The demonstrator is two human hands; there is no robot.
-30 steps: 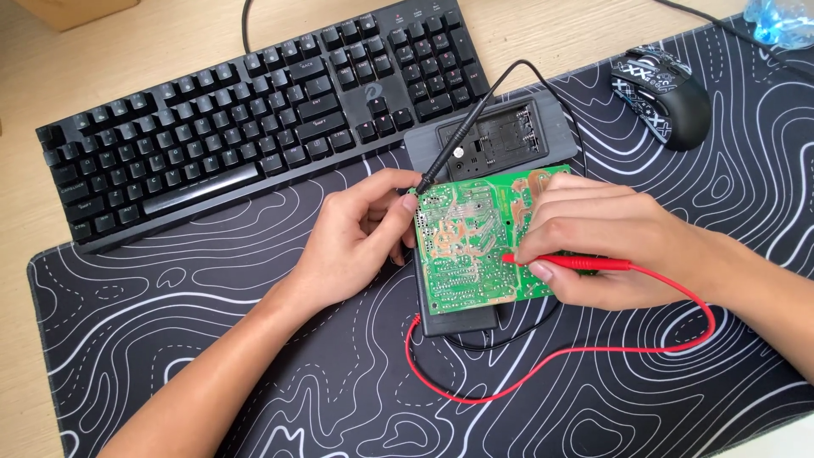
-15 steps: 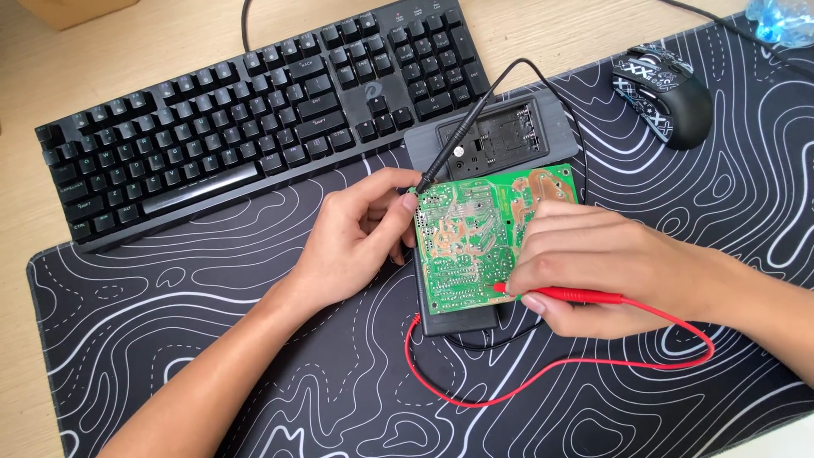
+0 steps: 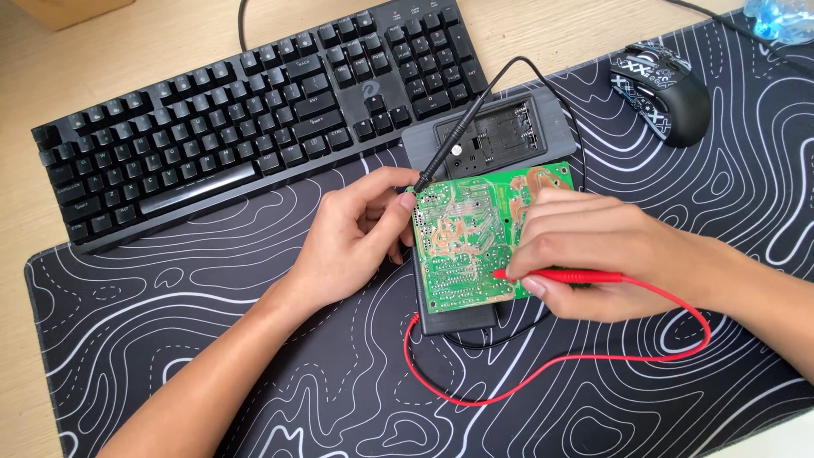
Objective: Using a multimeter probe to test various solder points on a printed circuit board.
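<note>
Though half hidden by right hand (image 3: 606, 254), red probe (image 3: 560, 276) pinched; left hand (image 3: 356, 233) gripping black probe (image 3: 445, 153).

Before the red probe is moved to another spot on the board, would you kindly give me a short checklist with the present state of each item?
1. Left hand steadies the green circuit board at its left edge: ok.
2. Right hand grips the red probe like a pen: ok.
3. Red tip rests on the board's solder side: ok; which exact joint, cannot tell.
4. Black probe tip meets the board's top left corner: ok; firm contact, cannot tell.
5. Red lead loops loose on the desk mat, snagged on nothing: ok.
6. Meter reading visible: not ok, the board covers the grey case.
</note>
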